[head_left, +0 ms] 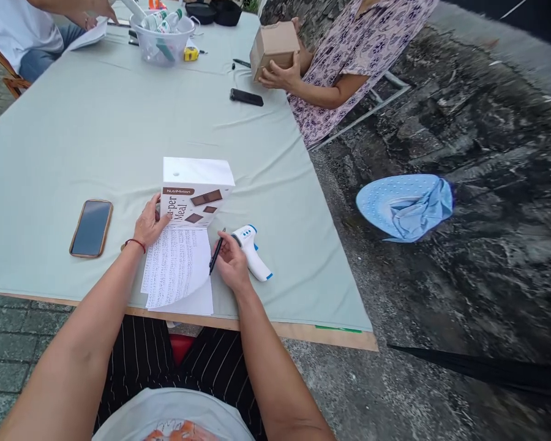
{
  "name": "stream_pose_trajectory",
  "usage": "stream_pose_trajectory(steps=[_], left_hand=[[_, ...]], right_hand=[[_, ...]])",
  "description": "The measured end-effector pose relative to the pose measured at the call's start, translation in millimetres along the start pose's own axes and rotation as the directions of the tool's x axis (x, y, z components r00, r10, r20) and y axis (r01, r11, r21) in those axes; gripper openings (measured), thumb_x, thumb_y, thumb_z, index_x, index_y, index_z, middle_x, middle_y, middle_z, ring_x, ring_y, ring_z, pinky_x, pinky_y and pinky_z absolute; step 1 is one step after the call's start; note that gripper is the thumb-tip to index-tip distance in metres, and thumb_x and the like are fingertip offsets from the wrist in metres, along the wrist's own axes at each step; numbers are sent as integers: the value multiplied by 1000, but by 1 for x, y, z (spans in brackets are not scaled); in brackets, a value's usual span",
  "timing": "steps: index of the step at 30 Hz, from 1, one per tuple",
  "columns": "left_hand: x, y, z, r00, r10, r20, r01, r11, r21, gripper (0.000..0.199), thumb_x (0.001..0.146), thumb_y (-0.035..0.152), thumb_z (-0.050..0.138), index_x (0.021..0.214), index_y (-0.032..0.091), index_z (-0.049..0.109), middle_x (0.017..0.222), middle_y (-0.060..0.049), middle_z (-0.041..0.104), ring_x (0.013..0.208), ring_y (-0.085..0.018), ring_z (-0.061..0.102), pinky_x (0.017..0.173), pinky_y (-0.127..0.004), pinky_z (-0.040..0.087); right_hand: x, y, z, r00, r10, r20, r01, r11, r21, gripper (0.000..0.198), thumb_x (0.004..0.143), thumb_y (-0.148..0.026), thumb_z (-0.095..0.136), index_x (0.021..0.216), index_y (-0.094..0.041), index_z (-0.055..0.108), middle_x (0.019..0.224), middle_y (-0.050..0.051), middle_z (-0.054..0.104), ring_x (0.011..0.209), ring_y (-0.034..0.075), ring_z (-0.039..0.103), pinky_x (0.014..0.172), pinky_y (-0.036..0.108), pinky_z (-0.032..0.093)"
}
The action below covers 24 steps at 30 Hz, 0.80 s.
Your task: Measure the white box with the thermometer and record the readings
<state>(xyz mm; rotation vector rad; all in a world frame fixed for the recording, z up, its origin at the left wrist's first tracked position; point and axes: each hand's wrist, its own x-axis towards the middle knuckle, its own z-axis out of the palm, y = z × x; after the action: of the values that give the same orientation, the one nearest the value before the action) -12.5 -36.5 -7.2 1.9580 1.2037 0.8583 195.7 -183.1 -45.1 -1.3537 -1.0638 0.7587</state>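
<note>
My left hand (150,222) grips the left side of a white and brown meal box (197,191), its thumb across the printed front. The box stands at the top end of some printed paper sheets (177,269), whose lower right corner curls up. In my right hand (231,262) a black pen (216,252) is held between the fingers, beside the right edge of the sheets. Just right of that hand lies a white and blue infrared thermometer (252,252). A smartphone (91,228) in a brown case rests left of my left hand.
Across the pale green tablecloth (133,116), a person in a patterned top holds a cardboard box (275,46) near a black case (247,97). A plastic basket (163,46) of bottles and a yellow tape measure (191,54) stand farther back. A blue hat (406,207) hangs at right.
</note>
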Motion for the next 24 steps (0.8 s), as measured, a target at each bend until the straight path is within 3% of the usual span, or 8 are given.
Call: stream_pose_trajectory(steps=[2,4,6,10,13,17,24], left_hand=[[0,1,0,1000,-6,0,6,1000,0,64,87,41,55,147,24,38,128,-9,60,90,-21,59,85,-41,49],[-1,3,0,1000,-7,0,7,1000,7,64,87,41,55,147,24,38,129,-10,59,89,-21,59,85,-41,49],[-1,5,-1,1000,-7,4,7,1000,17,64,87,42,55,146,24,39,129,-10,59,87,-20,58,84,-41,49],[-1,6,-1,1000,-5,-2,5,999,36,64,87,44,56,145,23,40,127,-10,60,86,-20,58,83,-40,49],[-1,6,-1,1000,-3,-6,3,999,41,63,88,44,55,145,23,41,125,-9,61,83,-19,57,82,-40,50],[-2,6,-1,1000,4,4,-4,999,41,64,88,46,55,146,23,40,124,-10,61,84,-20,58,80,-39,50],[-2,3,-1,1000,27,-2,-27,999,37,63,88,46,55,146,25,40,125,-9,60,84,-19,57,81,-38,50]], right_hand=[[-1,-3,1,987,0,-158,-2,1000,-14,39,75,-42,68,108,-23,60,81,0,56,74,15,55,74,32,50],[-1,-9,-1,942,-22,-335,14,1000,-27,31,83,-49,59,98,-22,59,74,-2,52,68,14,50,68,30,47],[-1,-16,-4,914,-46,-404,49,999,-4,35,90,-51,47,97,-21,61,71,-1,51,64,13,48,64,30,44],[-2,-24,0,977,25,-212,6,989,145,36,88,-45,45,103,-19,65,71,1,57,64,15,52,63,32,45],[-4,-23,13,989,136,-56,-124,975,185,24,77,-38,52,87,-21,64,63,-2,57,58,14,52,59,31,44],[-7,-21,28,976,177,-124,-179,984,-1,14,63,-32,59,72,-22,63,60,-2,59,56,14,50,56,30,43],[-8,-19,33,975,116,-190,-143,981,-130,12,67,-32,56,67,-22,63,60,-2,60,59,15,52,58,30,44]])
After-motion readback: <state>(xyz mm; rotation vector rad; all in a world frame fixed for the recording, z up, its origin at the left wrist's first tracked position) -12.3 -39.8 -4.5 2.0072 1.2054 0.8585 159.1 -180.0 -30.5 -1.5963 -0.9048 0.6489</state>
